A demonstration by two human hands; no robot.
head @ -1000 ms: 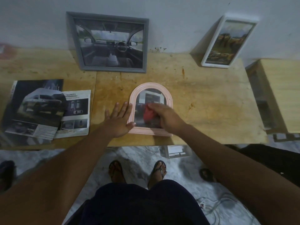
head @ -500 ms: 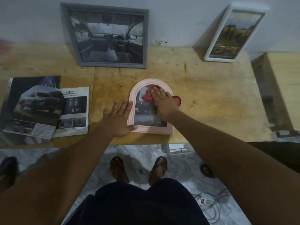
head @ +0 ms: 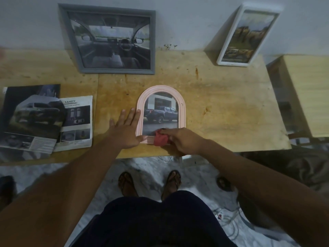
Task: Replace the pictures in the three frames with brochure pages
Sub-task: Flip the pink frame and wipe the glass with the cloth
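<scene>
The pink frame [head: 182, 107] lies flat on the bench [head: 222, 113] near its front edge and already shows a blue pickup page. The grey frame [head: 80, 50] leans on the wall with a car-interior page in it, and the white frame [head: 231, 64] leans further right. By the look of it all three are refilled, and what is left is the wiping of the pink one and standing it up with the others.

The left grip [head: 127, 129] lies flat with straight fingers and steadies the pink frame's left edge. The right grip [head: 183, 139] is curled round a red cloth [head: 161, 139] at the frame's bottom rim.

The brochure [head: 32, 118] and a loose page [head: 76, 120] lie at the left, well apart from the frames.

The white frame's picture is dim and seen at a slant, so I cannot be sure it is a brochure page. Cloth and grip hide the pink frame's lower rim, and the brochure is cut off at the left edge
</scene>
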